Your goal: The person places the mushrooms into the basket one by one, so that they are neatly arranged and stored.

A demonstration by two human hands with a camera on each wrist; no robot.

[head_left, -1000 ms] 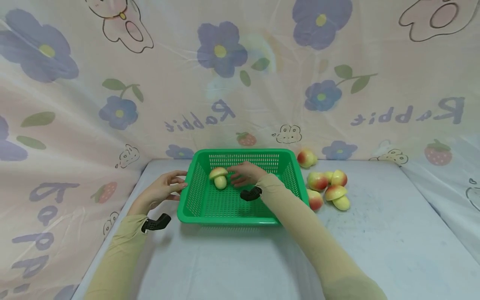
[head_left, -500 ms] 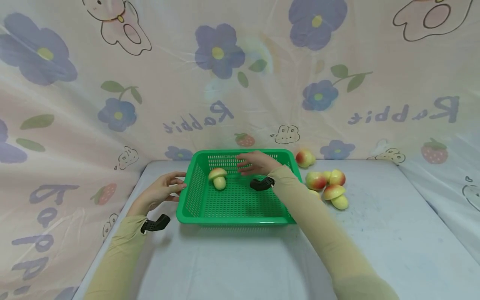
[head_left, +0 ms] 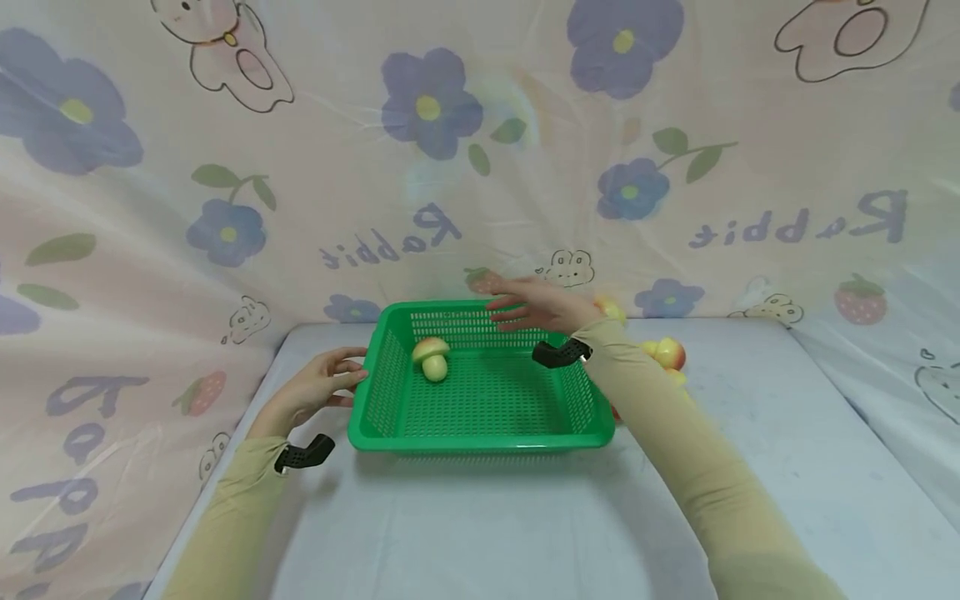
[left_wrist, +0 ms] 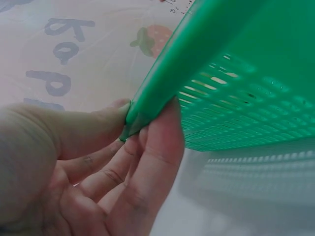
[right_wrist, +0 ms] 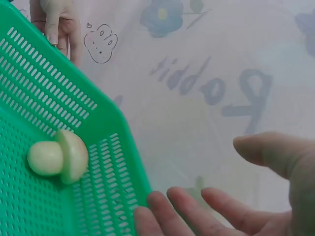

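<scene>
A green plastic basket (head_left: 480,444) with slotted walls stands on the table. Inside it, toward the back left, lies one toy mushroom (head_left: 432,360) with a reddish-yellow cap and pale stem. My left hand (left_wrist: 113,162) pinches the basket's left rim between thumb and fingers, as the left wrist view shows. Above the basket's back right rim my right hand (head_left: 543,305) hovers, its fingers spread and nothing in them. The right wrist view shows that hand's fingers (right_wrist: 216,211) apart from the thumb, near the basket's edge.
More toy mushrooms (head_left: 670,354) lie right of the basket, several partly hidden behind my right forearm. One mushroom (head_left: 611,310) sits near the back, by the patterned cloth (head_left: 450,183) that hangs behind the table (head_left: 465,533).
My right hand has risen out of the basket and moved right and back, away from the mushroom inside. The left hand keeps its place on the rim.
</scene>
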